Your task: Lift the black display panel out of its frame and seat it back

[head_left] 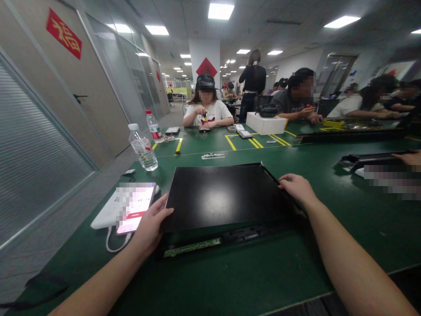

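A flat black screen panel (226,193) lies tilted in front of me, its glossy face reflecting a light. My left hand (153,219) is closed on the panel's left edge, thumb on top. At the far right corner, my right hand (297,188) pinches the edge, where panel and black frame (272,175) lie close together; which of the two it grips is hard to tell. Below the panel's near edge a green circuit board strip (192,248) shows, set along the dark frame.
On the left, a phone (138,208) rests on a white device with a cable (113,245). Two water bottles (143,149) stand behind it. Small white scraps (213,156) lie beyond the panel. Opposite sits a co-worker (205,107); a white box (266,123) is at the back right.
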### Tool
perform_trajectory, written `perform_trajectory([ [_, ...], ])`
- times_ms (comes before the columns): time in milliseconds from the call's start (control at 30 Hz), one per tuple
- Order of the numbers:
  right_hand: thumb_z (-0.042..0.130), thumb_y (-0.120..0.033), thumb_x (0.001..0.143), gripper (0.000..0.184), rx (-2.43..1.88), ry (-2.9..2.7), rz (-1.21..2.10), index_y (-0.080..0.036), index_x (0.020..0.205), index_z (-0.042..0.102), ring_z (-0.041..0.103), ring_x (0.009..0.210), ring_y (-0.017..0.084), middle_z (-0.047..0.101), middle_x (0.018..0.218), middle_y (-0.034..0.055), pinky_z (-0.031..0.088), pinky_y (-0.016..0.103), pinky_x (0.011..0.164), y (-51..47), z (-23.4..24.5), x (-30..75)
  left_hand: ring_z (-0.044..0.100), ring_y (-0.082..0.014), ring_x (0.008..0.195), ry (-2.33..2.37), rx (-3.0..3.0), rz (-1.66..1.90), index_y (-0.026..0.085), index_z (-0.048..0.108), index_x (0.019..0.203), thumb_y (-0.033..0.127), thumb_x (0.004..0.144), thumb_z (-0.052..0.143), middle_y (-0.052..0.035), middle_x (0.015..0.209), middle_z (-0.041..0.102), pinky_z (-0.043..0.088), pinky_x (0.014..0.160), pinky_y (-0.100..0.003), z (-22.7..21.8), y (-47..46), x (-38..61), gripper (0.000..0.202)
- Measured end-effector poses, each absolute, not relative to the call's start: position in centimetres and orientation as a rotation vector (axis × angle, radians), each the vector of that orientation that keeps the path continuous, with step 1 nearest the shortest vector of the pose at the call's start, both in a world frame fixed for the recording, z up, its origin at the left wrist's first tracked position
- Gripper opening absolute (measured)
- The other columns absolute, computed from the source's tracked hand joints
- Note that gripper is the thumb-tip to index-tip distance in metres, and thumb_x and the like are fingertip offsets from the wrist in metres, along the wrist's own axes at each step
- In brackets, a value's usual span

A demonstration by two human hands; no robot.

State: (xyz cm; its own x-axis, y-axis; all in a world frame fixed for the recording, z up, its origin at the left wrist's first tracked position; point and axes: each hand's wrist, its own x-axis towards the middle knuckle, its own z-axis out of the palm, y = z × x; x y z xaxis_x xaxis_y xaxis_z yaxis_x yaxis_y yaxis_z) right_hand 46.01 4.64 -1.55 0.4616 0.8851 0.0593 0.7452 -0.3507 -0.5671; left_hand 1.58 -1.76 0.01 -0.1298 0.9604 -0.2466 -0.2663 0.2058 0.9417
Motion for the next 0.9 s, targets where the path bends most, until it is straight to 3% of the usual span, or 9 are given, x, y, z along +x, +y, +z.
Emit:
perform_trajectory([
  [400,0.061,-0.024,0.079,0.02,-2.23,-1.407,0.307,-0.023,0.09,0.078,0.068,0.087,0.025,0.077,0.082,0.0055,0.043,0.031,0.067,4.58,-1.45,45.82,0.076,-0.0302,0.097,1.227,0.797,1.254,0.014,0.059,0.14,0.014,0.063,0.078,-0.0114,0.11,0.08,0.059,0.063,-0.028,-0.13,-1.79,1.59,0.079],
  [900,0.061,-0.027,0.077,0.023,-2.245,-1.463,0.222,-0.023,0.092,0.079,0.068,0.086,0.025,0.076,0.084,0.0074,0.045,0.03,0.068,4.57,-1.77,45.84,0.075,-0.0296,0.097,1.232,0.844,1.303,0.017,0.067,0.114,0.015,0.057,0.081,-0.0083,0.107,0.079,0.059,0.072,-0.032,-0.27,-1.82,1.78,0.059],
])
